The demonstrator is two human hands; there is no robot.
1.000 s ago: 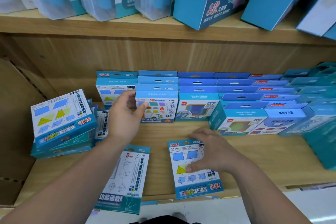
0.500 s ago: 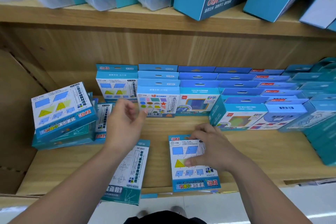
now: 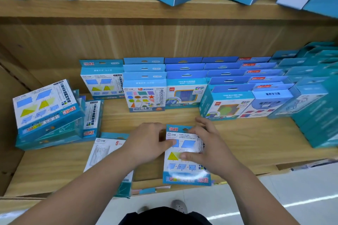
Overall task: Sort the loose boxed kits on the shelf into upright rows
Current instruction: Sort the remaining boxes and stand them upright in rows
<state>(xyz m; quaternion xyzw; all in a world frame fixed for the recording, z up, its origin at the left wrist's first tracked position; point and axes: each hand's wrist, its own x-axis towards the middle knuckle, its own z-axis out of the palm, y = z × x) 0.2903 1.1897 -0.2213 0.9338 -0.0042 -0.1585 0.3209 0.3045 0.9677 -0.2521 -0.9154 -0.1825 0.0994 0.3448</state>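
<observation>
A flat blue-and-white kit box with a yellow triangle (image 3: 184, 168) lies face up at the front of the wooden shelf (image 3: 247, 144). My left hand (image 3: 148, 142) grips its left edge, thumb on the printed face. My right hand (image 3: 206, 144) lies over its right half, fingers on the top and thumb near the triangle. A second flat kit (image 3: 102, 151) lies under my left forearm. A leaning pile of the same kits (image 3: 47, 109) sits at the left. Upright rows of blue kits (image 3: 144, 95) stand behind.
A cardboard side panel (image 3: 11, 133) closes the left end. Tall teal boxes (image 3: 318, 107) crowd the right end. An upper shelf (image 3: 164, 9) carries large blue boxes and clear packs. Bare wood lies between the hands and the upright rows. A shoe (image 3: 178, 206) shows on the floor below.
My left hand came down and right from the upright rows onto the flat kit's left edge. My right hand shifted on the same kit. The view moved closer.
</observation>
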